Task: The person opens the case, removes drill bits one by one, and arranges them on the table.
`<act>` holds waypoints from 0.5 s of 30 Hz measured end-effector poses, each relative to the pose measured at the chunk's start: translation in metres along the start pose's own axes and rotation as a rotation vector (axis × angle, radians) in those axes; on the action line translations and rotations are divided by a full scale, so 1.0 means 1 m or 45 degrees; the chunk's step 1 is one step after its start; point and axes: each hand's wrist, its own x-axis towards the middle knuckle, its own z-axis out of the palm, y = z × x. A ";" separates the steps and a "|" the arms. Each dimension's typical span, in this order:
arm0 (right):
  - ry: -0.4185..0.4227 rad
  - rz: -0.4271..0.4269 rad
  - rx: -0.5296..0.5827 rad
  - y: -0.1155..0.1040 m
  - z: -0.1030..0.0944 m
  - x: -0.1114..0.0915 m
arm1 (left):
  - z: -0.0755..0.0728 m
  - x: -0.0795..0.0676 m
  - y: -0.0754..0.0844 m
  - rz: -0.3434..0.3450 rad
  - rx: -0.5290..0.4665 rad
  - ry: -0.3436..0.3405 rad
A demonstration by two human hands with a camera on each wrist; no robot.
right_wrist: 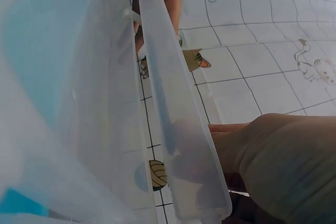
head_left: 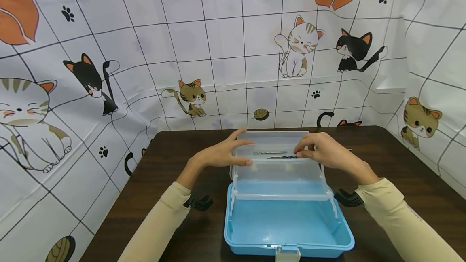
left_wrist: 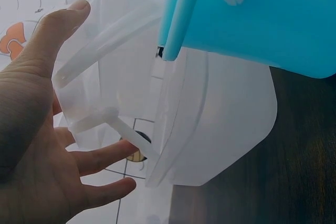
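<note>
A light-blue toolbox (head_left: 280, 221) stands with its lid up, and a clear plastic tray (head_left: 280, 173) is raised above its bin. A silver drill bit (head_left: 269, 153) lies in the tray's far part. Just nearer is a black drill bit (head_left: 278, 157), whose right end my right hand (head_left: 324, 148) pinches between thumb and fingers. At the tray's left side my left hand (head_left: 220, 153) has its fingers spread, with the tips by the clear plastic edge. In the right wrist view the tray (right_wrist: 178, 114) hides most of the right fingers.
The toolbox rests on a dark wooden table (head_left: 153, 197). A white latch (head_left: 287, 254) hangs at its front. Behind is a white cat-print sheet (head_left: 225, 51). The translucent lid (left_wrist: 236, 119) leans out behind the box in the left wrist view.
</note>
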 end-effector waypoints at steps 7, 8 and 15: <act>0.003 -0.014 -0.038 0.000 0.000 0.000 | -0.001 0.000 0.001 -0.007 -0.010 -0.013; -0.002 -0.018 -0.039 0.000 -0.001 0.000 | -0.001 0.000 0.000 -0.005 -0.011 -0.012; -0.016 -0.027 -0.017 0.000 0.000 0.000 | -0.001 0.000 -0.001 -0.001 -0.026 -0.009</act>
